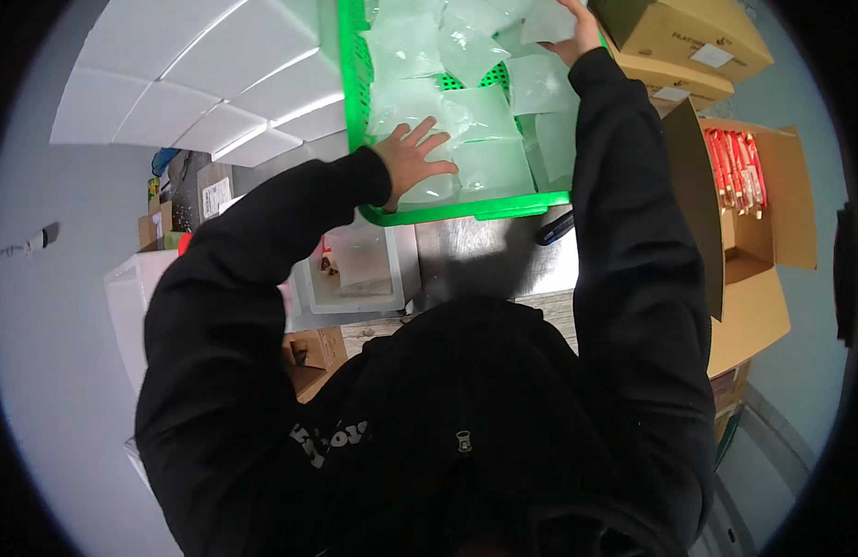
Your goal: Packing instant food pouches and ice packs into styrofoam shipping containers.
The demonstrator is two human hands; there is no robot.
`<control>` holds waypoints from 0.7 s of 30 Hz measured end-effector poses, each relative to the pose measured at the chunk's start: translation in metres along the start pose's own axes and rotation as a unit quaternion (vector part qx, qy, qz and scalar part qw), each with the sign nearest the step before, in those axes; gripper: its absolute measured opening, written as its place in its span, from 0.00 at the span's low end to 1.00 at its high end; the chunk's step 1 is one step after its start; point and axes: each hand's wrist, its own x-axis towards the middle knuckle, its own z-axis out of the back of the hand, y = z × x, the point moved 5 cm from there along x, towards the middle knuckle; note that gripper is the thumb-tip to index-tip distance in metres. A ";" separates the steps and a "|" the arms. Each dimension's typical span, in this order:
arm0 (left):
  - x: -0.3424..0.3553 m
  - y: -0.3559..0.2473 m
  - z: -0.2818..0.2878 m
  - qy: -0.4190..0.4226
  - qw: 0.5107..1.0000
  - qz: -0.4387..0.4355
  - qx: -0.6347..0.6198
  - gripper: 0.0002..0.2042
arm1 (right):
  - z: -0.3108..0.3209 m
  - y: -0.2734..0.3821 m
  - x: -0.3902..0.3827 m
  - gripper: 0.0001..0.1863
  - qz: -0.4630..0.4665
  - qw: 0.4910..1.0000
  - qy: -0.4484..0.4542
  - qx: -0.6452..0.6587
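Note:
A green plastic basket (357,97) with a perforated bottom holds several flat, frosty white gel ice packs (492,165). Over the packs at its near left corner, my left hand (413,162) is spread, fingers apart and holding nothing. At the far right side of the basket, my right hand (580,37) is closed on the edge of one ice pack (548,22), its thumb and fingers on either side. Part of that pack is cut off by the upper edge of the picture.
White foam boxes (215,70) are stacked at the left. An opened foam box (392,297) sits below the basket, beside a metal surface (466,251) with a dark-handled object (555,228). To the right, an open carton (789,186) holds red packets (737,172); closed cartons (694,37) stand behind.

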 end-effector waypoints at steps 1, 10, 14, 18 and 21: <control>0.003 -0.001 -0.004 0.011 1.000 -0.004 0.001 0.47 | -0.001 -0.006 0.000 0.34 -0.005 1.000 0.020 -0.005; -0.008 0.056 0.054 -0.155 0.948 0.146 -0.238 0.39 | -0.020 -0.002 0.009 0.32 -0.044 0.981 0.149 0.112; -0.009 0.060 0.047 -0.097 0.926 0.242 -0.271 0.40 | -0.021 0.000 -0.001 0.29 -0.065 0.975 0.144 0.156; -0.018 0.046 0.030 -0.125 0.916 0.144 -0.353 0.34 | -0.024 0.001 0.002 0.27 -0.068 0.970 0.147 0.179; -0.030 0.041 0.017 -0.160 0.921 0.176 -0.308 0.28 | -0.027 0.011 -0.004 0.28 -0.075 0.957 0.174 0.218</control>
